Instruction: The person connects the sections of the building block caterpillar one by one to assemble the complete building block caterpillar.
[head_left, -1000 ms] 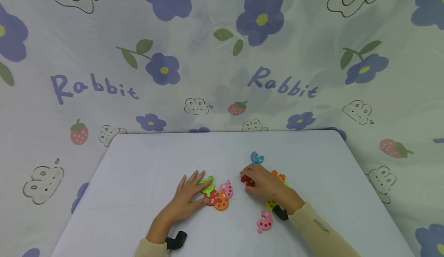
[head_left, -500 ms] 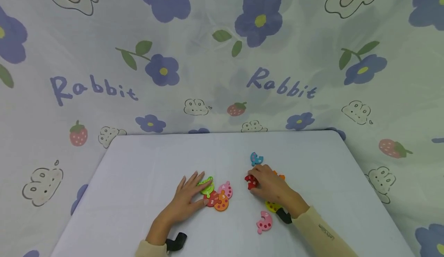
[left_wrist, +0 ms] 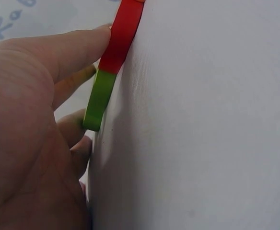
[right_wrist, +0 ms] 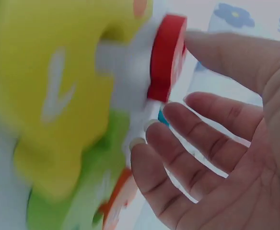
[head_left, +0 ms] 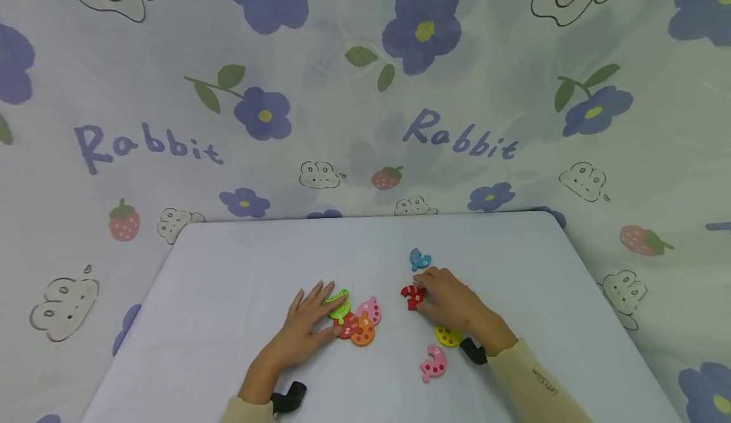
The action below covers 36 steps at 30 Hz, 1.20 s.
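Observation:
In the head view my left hand (head_left: 305, 325) lies with spread, straight fingers over joined number puzzle pieces: a green one (head_left: 339, 309), a red one marked 2 (head_left: 346, 326), an orange one (head_left: 363, 332) and a pink one (head_left: 370, 309). Its thumb touches the red edge in the left wrist view. My right hand (head_left: 454, 299) pinches a red puzzle piece marked 8 (head_left: 412, 297) between thumb and fingertips. The right wrist view shows this red piece (right_wrist: 166, 57) at the thumb tip, its lower end by a fingertip.
A blue piece (head_left: 420, 259) lies beyond my right hand. Nearer me are a yellow piece (head_left: 448, 336) and a pink piece (head_left: 434, 364). A green piece (right_wrist: 94, 177) and an orange one (right_wrist: 116, 196) show beside the yellow one. The white table (head_left: 240, 264) meets a patterned cloth behind.
My right hand has shifted slightly right and uncovers more of the red 8 piece, which has turned. The left hand stays on the joined pieces. The head view has shifted slightly.

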Each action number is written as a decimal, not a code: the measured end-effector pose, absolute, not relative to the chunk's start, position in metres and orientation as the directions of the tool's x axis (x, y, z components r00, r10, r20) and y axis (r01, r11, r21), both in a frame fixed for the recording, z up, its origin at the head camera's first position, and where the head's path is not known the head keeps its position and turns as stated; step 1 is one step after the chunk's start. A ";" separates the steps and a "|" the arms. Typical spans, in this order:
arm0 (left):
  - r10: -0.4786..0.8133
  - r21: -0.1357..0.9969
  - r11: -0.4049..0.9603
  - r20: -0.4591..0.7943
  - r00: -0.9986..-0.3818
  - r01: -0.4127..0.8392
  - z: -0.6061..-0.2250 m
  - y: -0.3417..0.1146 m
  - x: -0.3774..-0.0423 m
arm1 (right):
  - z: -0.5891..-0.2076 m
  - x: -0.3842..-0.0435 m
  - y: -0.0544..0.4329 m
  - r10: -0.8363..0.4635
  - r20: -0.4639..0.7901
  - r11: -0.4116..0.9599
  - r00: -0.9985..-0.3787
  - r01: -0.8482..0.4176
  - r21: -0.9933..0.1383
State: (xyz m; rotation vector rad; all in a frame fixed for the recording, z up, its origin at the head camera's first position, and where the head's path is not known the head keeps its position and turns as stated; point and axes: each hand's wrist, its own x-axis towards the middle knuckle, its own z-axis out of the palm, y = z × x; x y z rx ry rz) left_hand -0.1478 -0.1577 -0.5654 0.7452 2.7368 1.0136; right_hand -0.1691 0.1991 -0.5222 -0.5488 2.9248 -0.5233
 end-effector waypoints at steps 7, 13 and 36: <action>0.476 0.640 0.656 0.058 -0.877 0.399 -0.564 -0.160 -0.149 | -0.522 -0.162 0.233 -0.369 0.056 0.787 -0.928 -0.344 -0.512; 0.473 0.638 0.648 0.091 -0.876 0.416 -0.563 -0.160 -0.150 | -0.524 -0.153 0.258 -0.270 0.176 0.748 -0.947 -0.321 -0.580; 0.469 0.647 0.642 0.093 -0.878 0.411 -0.567 -0.158 -0.148 | -0.534 -0.129 0.276 -0.054 0.020 0.864 -0.998 -0.056 -0.500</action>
